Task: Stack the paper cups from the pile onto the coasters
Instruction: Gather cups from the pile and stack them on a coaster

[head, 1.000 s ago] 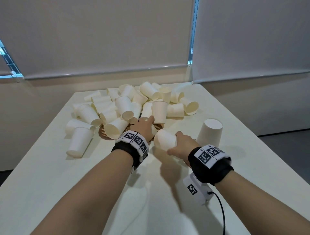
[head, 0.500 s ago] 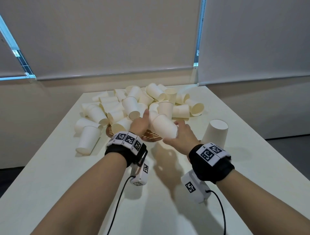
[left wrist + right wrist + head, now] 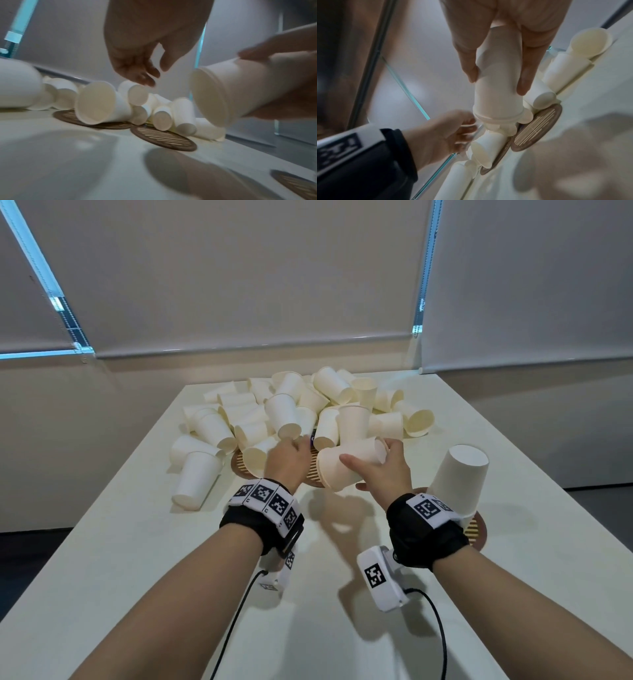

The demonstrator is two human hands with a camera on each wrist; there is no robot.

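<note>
Right wrist view: thumb and fingers (image 3: 524,75) of the right hand (image 3: 383,470) clasp a lifted paper cup (image 3: 346,467) lying sideways, rim toward eight o'clock, above the middle coaster (image 3: 163,139). The left hand (image 3: 287,460) reaches with loosely spread, empty fingers (image 3: 145,77) for a cup at the edge of the pile (image 3: 308,412), at twelve o'clock. An upturned cup (image 3: 457,481) stands on the coaster (image 3: 478,532) at three o'clock. Risk, as I judge it: squeezing could crush the thin wall, and the left hand's nudge could roll loose cups over the coasters.
</note>
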